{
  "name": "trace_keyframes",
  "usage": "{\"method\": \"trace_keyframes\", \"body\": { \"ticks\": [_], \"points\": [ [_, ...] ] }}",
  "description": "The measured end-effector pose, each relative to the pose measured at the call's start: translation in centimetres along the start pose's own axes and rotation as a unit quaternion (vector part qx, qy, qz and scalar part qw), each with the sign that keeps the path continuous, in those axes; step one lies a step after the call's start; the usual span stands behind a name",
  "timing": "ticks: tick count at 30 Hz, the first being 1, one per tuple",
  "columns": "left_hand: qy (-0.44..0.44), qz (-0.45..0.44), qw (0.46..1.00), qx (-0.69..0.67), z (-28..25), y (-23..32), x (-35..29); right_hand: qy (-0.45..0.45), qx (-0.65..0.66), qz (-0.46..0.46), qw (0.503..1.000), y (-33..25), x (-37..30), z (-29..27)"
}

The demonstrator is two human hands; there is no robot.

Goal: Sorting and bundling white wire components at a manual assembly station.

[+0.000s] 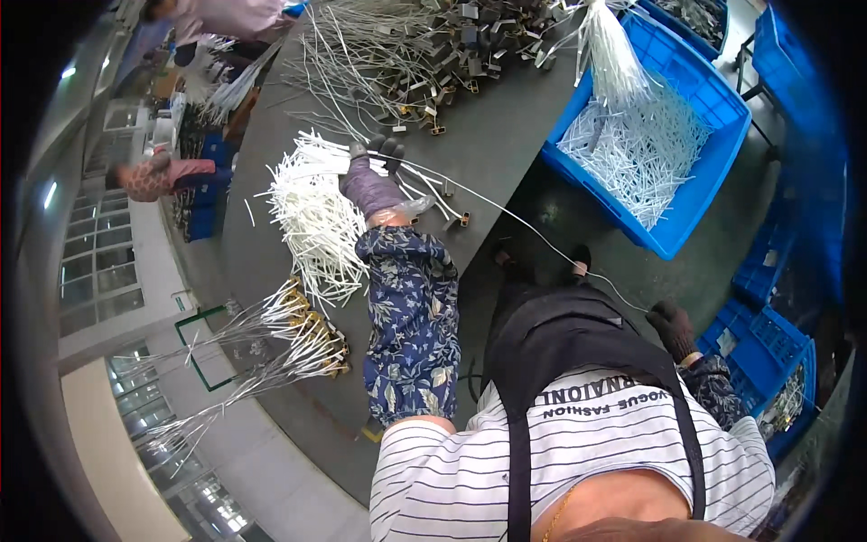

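Observation:
A thin pale cable stretches from the table across in front of my body, between my two hands. My left hand, in a grey and purple glove, is closed around it over the table, beside a heap of short white tubes. My right hand, in a dark glove, is out low at the right, closed at the other end of the cable. Just right of my left hand lie a few cables in white tubes, ending in small black-and-brass connectors.
Many grey cables with block connectors cover the table's far side. Bundled tubed cables hang over the left edge. A blue crate of white tubes stands right of the table, with more blue crates beyond. Another person is at the left.

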State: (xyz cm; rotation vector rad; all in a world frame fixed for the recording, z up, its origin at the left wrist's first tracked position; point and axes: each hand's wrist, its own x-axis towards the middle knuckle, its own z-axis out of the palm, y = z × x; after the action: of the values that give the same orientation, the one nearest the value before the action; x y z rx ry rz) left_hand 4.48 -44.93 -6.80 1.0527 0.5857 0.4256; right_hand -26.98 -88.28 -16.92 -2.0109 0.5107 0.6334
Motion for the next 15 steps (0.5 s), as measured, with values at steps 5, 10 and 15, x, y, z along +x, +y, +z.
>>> {"method": "trace_keyframes", "body": {
  "ticks": [5,10,15],
  "points": [
    [-0.059,-0.021,0.997,0.044,0.4,-1.0,-2.1,-0.047,0.006,0.019,0.999,1.4,1.0,0.8],
    [-0.051,-0.119,0.991,0.025,-2.2,-2.4,-1.8,-0.053,0.033,0.043,0.997,0.7,1.2,1.2],
    [-0.027,-0.053,0.998,0.011,-2.7,0.2,0.0,-0.052,0.041,0.064,0.996,1.0,1.2,0.4]
  ]
}}
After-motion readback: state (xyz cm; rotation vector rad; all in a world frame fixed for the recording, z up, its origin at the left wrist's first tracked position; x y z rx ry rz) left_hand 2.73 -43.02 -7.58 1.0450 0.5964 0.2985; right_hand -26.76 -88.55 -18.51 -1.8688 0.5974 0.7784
